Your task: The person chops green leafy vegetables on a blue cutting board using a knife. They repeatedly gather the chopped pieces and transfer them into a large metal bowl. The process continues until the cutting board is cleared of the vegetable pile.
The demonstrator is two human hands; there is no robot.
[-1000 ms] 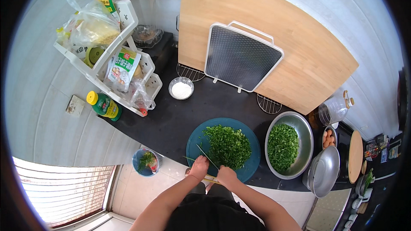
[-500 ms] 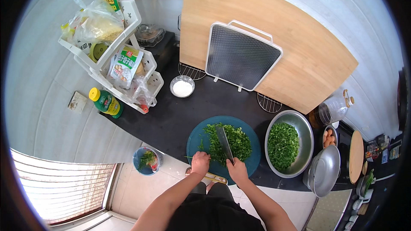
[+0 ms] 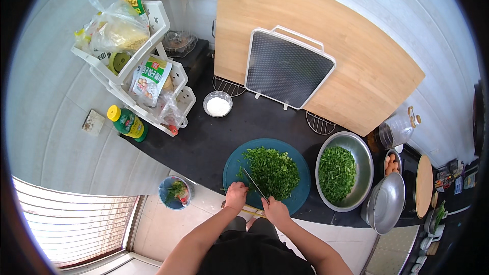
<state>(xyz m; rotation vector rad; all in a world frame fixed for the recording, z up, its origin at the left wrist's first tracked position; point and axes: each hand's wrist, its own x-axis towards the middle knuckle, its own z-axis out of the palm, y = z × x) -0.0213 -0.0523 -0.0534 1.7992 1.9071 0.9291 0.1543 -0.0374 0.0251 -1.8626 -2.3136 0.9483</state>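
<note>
A heap of finely chopped green leaves [image 3: 275, 173] covers much of a round teal cutting board [image 3: 234, 160] at the counter's front edge. My right hand [image 3: 275, 211] is closed round the handle of a kitchen knife [image 3: 253, 181]. Its blade slants forward and to the left, lying along the heap's left side. At the board's left front, my left hand [image 3: 236, 196] is closed, fingers bent down onto a few greens; thin stems poke out to its left. The fingertips are close to the blade but apart from it.
Right of the board stands a steel bowl [image 3: 364, 183] of chopped greens, beside eggs [image 3: 391, 164] and a metal basin [image 3: 388, 203]. Behind are a small bowl of white powder [image 3: 218, 106] and a leaning dark board [image 3: 290, 66]. A waste bin [image 3: 175, 192] stands on the floor at left.
My right hand has drawn the knife left and toward me, from over the heap's middle to its left side. My left hand has shifted only slightly.
</note>
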